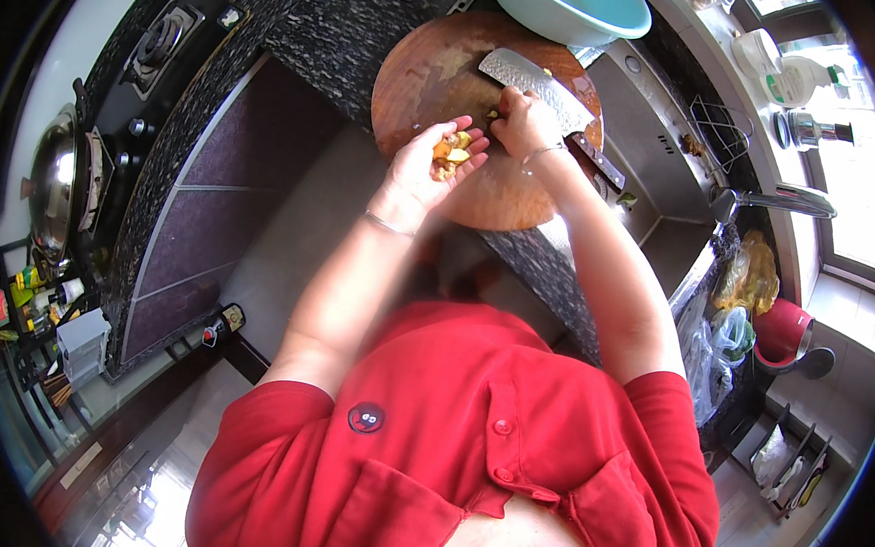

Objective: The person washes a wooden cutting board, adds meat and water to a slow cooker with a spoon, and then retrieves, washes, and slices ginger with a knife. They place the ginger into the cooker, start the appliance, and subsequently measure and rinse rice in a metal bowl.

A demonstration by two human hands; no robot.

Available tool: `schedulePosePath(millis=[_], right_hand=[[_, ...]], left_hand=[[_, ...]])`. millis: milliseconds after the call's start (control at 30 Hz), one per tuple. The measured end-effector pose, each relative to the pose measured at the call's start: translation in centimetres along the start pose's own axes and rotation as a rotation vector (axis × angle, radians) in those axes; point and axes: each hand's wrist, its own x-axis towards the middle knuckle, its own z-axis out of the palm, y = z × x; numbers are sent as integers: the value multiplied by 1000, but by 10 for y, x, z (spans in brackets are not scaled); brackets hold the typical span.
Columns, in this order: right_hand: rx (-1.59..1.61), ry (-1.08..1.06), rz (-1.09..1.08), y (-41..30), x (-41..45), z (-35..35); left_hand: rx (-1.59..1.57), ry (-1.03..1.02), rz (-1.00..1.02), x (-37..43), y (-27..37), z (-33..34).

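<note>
My left hand [423,160] is cupped palm up over the near left part of a round wooden cutting board [487,201]. Several yellow-brown pieces that look like ginger [451,155] lie in its palm. My right hand [525,125] reaches down to the middle of the board with its fingers curled. A small yellowish scrap [492,114] is at its fingertips; whether the fingers grip anything is hidden. Just beyond that hand, a cleaver [532,84] with a hammered blade lies flat on the board. Its dark riveted handle points right, past the wrist.
A pale turquoise basin [574,11] stands against the board's far edge. To the right is a steel sink [643,98] with a faucet [772,202]. Plastic bags [719,343] sit on the counter nearer me. A gas stove [158,46] and a lidded wok [56,179] are at left.
</note>
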Motion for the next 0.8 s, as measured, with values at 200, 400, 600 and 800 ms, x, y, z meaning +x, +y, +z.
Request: schedulePosePath(millis=[200, 400, 600, 800], right_hand=[[597, -266, 147, -17, -2, -39], [-44, 60, 34, 35, 11, -65], [-432, -52, 65, 73, -57, -69], [-292, 81, -203, 83, -87, -59]], left_hand=[[-67, -80, -43, 14, -5, 2], [-79, -49, -92, 19, -7, 18], [239, 18, 67, 14, 15, 17], [1948, 49, 1022, 28, 5, 36]])
